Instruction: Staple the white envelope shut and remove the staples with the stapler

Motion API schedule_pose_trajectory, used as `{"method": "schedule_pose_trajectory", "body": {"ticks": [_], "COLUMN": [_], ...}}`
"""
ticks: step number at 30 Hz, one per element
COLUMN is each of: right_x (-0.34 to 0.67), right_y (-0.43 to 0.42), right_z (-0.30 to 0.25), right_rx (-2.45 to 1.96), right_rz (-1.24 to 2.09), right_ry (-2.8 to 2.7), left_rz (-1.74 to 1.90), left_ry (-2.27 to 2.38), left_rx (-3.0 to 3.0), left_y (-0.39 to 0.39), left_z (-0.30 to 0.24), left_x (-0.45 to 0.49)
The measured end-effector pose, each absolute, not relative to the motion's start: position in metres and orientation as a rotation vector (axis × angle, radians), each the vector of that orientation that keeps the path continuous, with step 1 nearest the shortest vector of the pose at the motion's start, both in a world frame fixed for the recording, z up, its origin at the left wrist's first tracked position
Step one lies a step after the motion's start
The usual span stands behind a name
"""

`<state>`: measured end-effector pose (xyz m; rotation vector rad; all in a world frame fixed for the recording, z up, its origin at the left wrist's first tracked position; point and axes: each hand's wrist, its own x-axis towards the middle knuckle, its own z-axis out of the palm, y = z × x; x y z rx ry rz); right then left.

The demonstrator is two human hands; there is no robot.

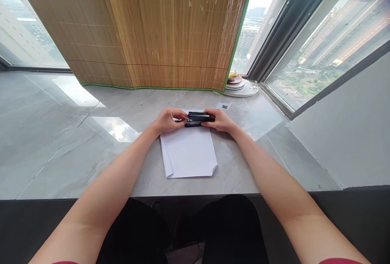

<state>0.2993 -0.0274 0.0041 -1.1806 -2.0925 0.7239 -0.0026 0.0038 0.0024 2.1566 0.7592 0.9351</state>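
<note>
A black stapler [196,119] with a red spot near its right end is held sideways over the top part of some white paper sheets [189,152]. My right hand [222,120] grips the stapler's right end, fingers wrapped round it. At the opposite end, my left hand [169,120] pinches the stapler between thumb and fingers. A gap shows between its upper and lower arms there. What small part lies between my left fingertips is too small to make out. The paper lies flat below, with a folded left edge and a curled lower right corner.
Behind the stapler lies a small clear packet with a dark piece [224,106]. Stacked plates [239,87] stand at the back by the window. A bamboo blind [152,32] hangs down to the grey stone ledge [76,146]. A white wall [344,134] bounds the right side.
</note>
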Motion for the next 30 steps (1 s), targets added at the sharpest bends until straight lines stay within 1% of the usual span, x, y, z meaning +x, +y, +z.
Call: {"method": "schedule_pose_trajectory", "body": {"ticks": [15,20,24,27,30], "right_x": [0.302,0.306,0.306,0.296,0.284], "right_y": [-0.026,-0.027,-0.031,-0.036,-0.040], "right_z": [0.002,0.004,0.008,0.011,0.013], "right_rx": [-1.185,-1.184,-1.077,-0.955,-0.888], "right_rz": [0.759,0.759,0.857,0.930,0.964], "right_ry": [-2.089,-2.015,-1.876,-1.922,-2.009], "left_rz": [0.823,0.764,0.758,0.864,0.865], "left_ry": [0.804,0.798,0.747,0.675,0.617], "left_rx": [2.059,1.914,1.856,1.948,2.057], "left_y": [0.004,0.003,0.005,0.005,0.003], "left_z": [0.007,0.013,0.014,0.011,0.007], "left_x": [-0.023,-0.034,-0.027,-0.014,-0.003]}}
